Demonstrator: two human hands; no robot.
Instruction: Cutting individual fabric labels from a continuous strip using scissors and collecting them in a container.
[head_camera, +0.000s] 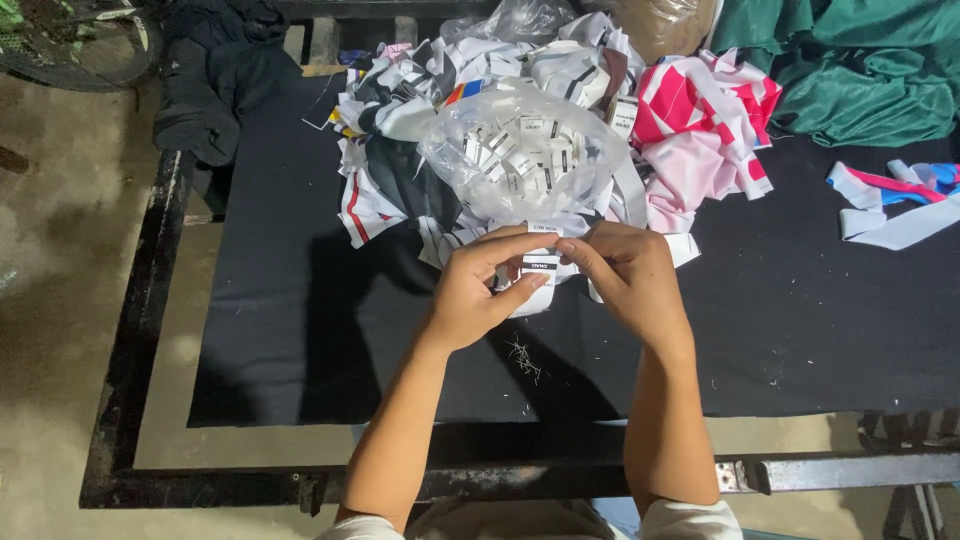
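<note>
Fingers (520, 245) of both hands pinched on small white fabric labels (541, 262), above black felt-covered table (300, 330).

Left hand (480, 285) and right hand (625, 275) meeting, wrists bent inward. Crinkled clear plastic bag (520, 150) of labels just behind, on striped cloth scraps (390, 190). Label print too small to make out; forearms cut off below.

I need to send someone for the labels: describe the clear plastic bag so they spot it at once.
On the black cloth-covered table, look at the heap of white, black and red fabric scraps at the far edge. The crumpled clear plastic bag sits on that heap, just beyond both hands; it alone is see-through and stuffed with small white tags.
</note>
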